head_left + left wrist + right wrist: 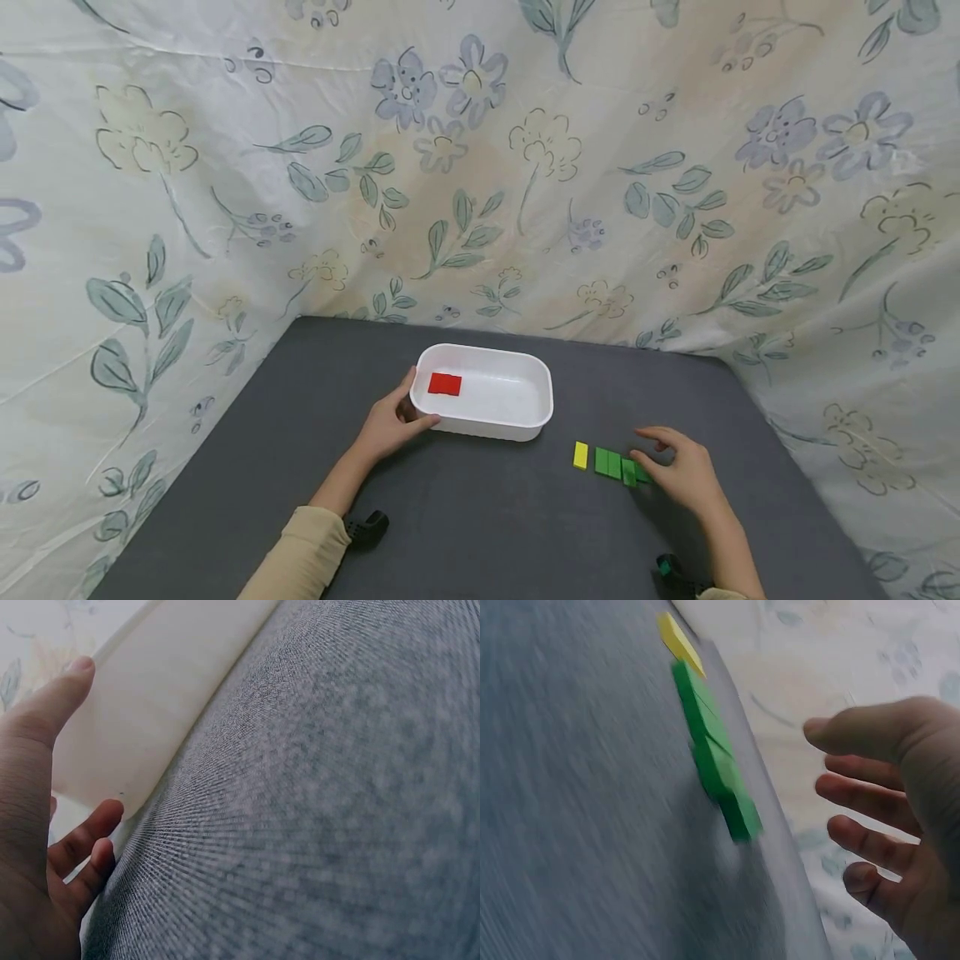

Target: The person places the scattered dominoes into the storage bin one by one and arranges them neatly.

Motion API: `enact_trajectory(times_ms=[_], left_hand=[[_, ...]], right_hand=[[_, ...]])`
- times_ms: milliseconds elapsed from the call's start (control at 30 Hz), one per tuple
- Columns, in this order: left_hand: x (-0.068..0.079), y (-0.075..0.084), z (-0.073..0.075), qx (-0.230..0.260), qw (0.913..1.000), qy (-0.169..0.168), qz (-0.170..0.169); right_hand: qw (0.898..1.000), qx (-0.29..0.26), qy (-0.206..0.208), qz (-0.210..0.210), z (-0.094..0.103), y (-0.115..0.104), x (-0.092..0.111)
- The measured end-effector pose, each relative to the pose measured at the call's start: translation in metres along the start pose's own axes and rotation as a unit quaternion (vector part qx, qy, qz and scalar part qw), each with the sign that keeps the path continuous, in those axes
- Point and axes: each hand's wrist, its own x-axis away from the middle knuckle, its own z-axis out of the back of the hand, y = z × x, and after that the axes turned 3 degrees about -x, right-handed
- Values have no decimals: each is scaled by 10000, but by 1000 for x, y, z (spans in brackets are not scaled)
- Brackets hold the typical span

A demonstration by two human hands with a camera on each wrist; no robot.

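A white plastic box (513, 430) stands on the dark table with two red blocks (445, 384) side by side at its left end. My left hand (390, 427) holds the box by its near left corner, thumb on the front side and fingers round the left end. In the left wrist view the thumb (71, 686) lies near the rim. Several green blocks (608, 463) lie in a row right of the box, with a yellow block (581, 455) at their left. My right hand (684, 471) hovers over the row's right end, fingers loosely bent and nothing between them.
The grey tabletop (480, 525) spreads out in front of the box. A floral cloth (480, 208) hangs behind the table and along both sides. Black wrist devices (367, 531) sit under both wrists.
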Motion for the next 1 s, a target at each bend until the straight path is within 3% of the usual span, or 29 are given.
enact_trajectory(times_ms=[300,500,1000], left_hand=[[1,0,-1,27,10000,9,16],[1,0,-1,45,10000,-1,33],[2,1,0,16,10000,11,5]], right_hand=[[9961,-171,-732,-451,17,34,17],[9894,-215,-1178,-818,16,42,17],[9934,-160,-1016,-507,5,47,17]])
